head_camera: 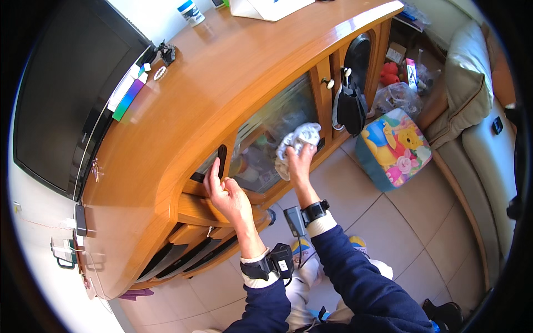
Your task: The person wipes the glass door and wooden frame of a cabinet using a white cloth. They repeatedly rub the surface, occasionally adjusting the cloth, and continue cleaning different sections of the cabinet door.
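My right hand [300, 164] grips a crumpled white patterned cloth [304, 136] at the glass door [260, 154] of a curved wooden cabinet. Through the pane, blurred items show inside. My left hand [229, 195] is raised at the cabinet front, left of the glass. Its fingertips lie at a dark, rounded upright strip [222, 156] beside the door frame; whether they press on it I cannot tell. Nothing shows in that hand. Each wrist wears a black strapped device.
A television [75, 91], a white-and-blue jar [191, 13] and a beaded bracelet [160, 73] are on the cabinet top [216, 79]. A black bag [350, 106] hangs from a door knob. A cartoon-print stool [395, 145] stands on the tiled floor beside a sofa [487, 145]. Plastic bags [397, 98] fill the corner.
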{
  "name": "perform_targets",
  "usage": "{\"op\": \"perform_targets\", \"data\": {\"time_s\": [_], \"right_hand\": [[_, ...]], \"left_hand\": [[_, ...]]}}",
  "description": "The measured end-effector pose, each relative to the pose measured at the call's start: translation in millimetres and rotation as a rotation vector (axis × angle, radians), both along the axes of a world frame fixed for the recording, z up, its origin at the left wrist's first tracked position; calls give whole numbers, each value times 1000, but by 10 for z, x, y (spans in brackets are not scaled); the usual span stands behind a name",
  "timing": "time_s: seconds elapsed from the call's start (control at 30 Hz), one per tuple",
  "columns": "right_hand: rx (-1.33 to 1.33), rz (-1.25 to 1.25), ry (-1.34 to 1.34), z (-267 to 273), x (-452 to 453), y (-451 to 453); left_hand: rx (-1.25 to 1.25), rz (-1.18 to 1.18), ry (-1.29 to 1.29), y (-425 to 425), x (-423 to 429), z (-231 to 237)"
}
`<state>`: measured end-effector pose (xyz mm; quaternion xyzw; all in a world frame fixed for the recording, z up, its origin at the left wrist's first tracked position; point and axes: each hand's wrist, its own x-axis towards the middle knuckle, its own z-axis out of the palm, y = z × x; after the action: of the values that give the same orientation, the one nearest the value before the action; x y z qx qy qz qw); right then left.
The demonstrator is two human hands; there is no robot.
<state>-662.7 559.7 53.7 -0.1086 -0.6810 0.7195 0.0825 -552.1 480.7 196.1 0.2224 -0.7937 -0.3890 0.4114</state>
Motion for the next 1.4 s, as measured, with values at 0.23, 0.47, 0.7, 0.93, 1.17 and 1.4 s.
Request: {"op": "perform_targets", "data": {"time_s": [0.23, 0.47, 0.7, 0.93, 1.17, 1.4], "right_hand": [[427, 7, 714, 955, 382, -295], [306, -21, 211, -309, 201, -217], [95, 48, -145, -236, 242, -233], [269, 174, 620, 702, 694, -515], [139, 57, 370, -274, 700, -588], [-312, 98, -289, -738, 460, -485]], "left_hand": [[-48, -11, -5, -71, 3, -36], [28, -33, 25, -26, 7, -3], [69, -44, 11, -33, 30, 30], [27, -45, 19, -88, 28, 21], [13, -71, 30, -122, 56, -7], [41, -117, 18, -138, 102, 20]]}}
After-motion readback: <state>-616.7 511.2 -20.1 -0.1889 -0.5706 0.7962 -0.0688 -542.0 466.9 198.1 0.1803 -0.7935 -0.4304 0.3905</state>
